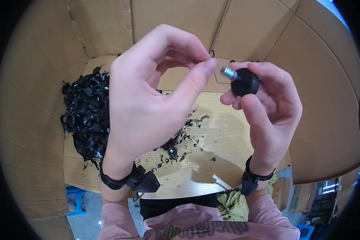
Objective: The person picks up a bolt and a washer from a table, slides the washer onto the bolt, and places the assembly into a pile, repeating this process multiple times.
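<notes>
My right hand (277,105) holds a black round knob with a silver threaded stud (244,82), the stud pointing up and to the left. Thumb and index finger of my left hand (150,96) are pinched together just left of the stud, apart from it. A small dark curved piece (212,53), perhaps a thin ring, shows at those fingertips. Beyond my left wrist, a large heap of black parts (88,116), some with silver studs, lies on the wooden table. Another black knob (172,153) with a stud rests on the tabletop below my hands.
Tall cardboard walls (176,20) surround the wooden table (232,140) at the back and sides. Small black rings and scraps (188,132) are scattered over its middle. Black straps with dark modules (144,180) circle both wrists. A blue stool (76,198) stands on the floor at lower left.
</notes>
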Demonstrator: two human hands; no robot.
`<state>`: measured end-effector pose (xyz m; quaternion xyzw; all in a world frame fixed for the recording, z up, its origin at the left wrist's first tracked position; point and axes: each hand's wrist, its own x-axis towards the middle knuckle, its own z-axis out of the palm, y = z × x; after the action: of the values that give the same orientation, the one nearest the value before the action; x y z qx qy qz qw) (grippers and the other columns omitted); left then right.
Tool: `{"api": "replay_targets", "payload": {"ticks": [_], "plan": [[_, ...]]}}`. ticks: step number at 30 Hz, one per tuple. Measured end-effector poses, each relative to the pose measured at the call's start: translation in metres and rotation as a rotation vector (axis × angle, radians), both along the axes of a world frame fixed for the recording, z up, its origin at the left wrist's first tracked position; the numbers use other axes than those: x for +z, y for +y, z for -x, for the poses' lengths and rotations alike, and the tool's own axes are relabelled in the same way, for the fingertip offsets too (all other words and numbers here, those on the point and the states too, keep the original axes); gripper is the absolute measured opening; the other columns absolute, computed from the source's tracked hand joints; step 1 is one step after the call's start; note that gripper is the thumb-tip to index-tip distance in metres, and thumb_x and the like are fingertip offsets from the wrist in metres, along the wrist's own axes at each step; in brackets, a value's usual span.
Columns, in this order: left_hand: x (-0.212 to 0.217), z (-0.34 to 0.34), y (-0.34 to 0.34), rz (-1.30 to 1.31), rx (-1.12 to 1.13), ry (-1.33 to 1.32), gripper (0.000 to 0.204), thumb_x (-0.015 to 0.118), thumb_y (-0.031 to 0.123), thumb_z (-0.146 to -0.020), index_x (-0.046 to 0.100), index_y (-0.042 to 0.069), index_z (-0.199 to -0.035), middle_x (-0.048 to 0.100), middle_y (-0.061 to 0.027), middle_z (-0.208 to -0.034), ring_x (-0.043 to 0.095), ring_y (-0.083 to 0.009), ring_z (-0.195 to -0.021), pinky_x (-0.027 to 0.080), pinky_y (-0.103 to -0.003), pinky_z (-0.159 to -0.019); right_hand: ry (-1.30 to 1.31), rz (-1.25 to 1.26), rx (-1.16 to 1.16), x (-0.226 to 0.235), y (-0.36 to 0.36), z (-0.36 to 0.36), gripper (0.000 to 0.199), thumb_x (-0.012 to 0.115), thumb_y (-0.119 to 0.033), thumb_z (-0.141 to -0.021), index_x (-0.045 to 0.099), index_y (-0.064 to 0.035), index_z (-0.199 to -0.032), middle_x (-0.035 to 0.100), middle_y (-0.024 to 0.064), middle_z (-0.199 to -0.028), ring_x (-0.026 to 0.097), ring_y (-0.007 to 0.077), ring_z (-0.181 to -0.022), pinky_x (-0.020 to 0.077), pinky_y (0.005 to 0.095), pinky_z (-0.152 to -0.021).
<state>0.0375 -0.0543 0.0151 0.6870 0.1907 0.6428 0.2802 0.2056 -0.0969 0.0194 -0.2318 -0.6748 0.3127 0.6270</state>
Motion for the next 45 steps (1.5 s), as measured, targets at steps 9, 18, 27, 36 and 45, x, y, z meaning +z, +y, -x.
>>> {"api": "replay_targets", "payload": {"ticks": [9, 18, 27, 36, 45], "plan": [[0.006, 0.011, 0.000, 0.159, -0.153, -0.029, 0.020, 0.058, -0.006, -0.083, 0.060, -0.008, -0.103, 0.065, -0.0159, -0.099, 0.064, -0.0174, -0.092, 0.051, -0.027, -0.082, -0.116, -0.108, -0.050, -0.008, 0.012, -0.007, 0.032, 0.060, 0.012, -0.080, 0.052, 0.0061, -0.110, 0.052, 0.0260, -0.121, 0.062, 0.0251, -0.100, 0.0503, 0.0306, -0.087], [0.001, 0.012, -0.003, 0.057, -0.159, 0.083, 0.020, 0.061, -0.012, -0.076, 0.062, -0.008, -0.096, 0.068, -0.0142, -0.088, 0.067, -0.0170, -0.082, 0.054, -0.027, -0.076, -0.192, -0.159, -0.070, -0.010, 0.014, -0.006, 0.030, 0.061, 0.011, -0.080, 0.053, 0.0071, -0.109, 0.052, 0.0257, -0.121, 0.060, 0.0251, -0.103, 0.0488, 0.0316, -0.090], [0.002, 0.011, -0.001, -0.003, -0.096, 0.153, 0.016, 0.062, -0.010, -0.075, 0.064, -0.007, -0.091, 0.068, -0.0128, -0.083, 0.068, -0.0169, -0.077, 0.054, -0.027, -0.073, -0.209, -0.111, -0.070, -0.007, 0.010, -0.007, 0.030, 0.061, 0.012, -0.079, 0.054, 0.0081, -0.108, 0.053, 0.0252, -0.119, 0.059, 0.0255, -0.105, 0.0483, 0.0330, -0.092], [0.002, 0.014, 0.005, 0.352, -0.265, 0.013, 0.014, 0.060, 0.000, -0.083, 0.063, -0.008, -0.093, 0.068, -0.0140, -0.083, 0.067, -0.0174, -0.072, 0.056, -0.028, -0.066, -0.280, -0.173, -0.108, -0.006, 0.013, -0.004, 0.027, 0.061, 0.015, -0.077, 0.058, 0.0058, -0.103, 0.054, 0.0229, -0.118, 0.056, 0.0249, -0.110, 0.0482, 0.0327, -0.093], [-0.002, 0.015, 0.009, 0.294, -0.315, 0.037, 0.013, 0.060, 0.001, -0.082, 0.062, -0.007, -0.092, 0.067, -0.0139, -0.084, 0.067, -0.0174, -0.073, 0.056, -0.028, -0.069, -0.299, -0.236, -0.111, -0.010, 0.017, -0.005, 0.027, 0.061, 0.016, -0.076, 0.059, 0.0051, -0.101, 0.055, 0.0229, -0.118, 0.057, 0.0246, -0.108, 0.0488, 0.0318, -0.091]]}}
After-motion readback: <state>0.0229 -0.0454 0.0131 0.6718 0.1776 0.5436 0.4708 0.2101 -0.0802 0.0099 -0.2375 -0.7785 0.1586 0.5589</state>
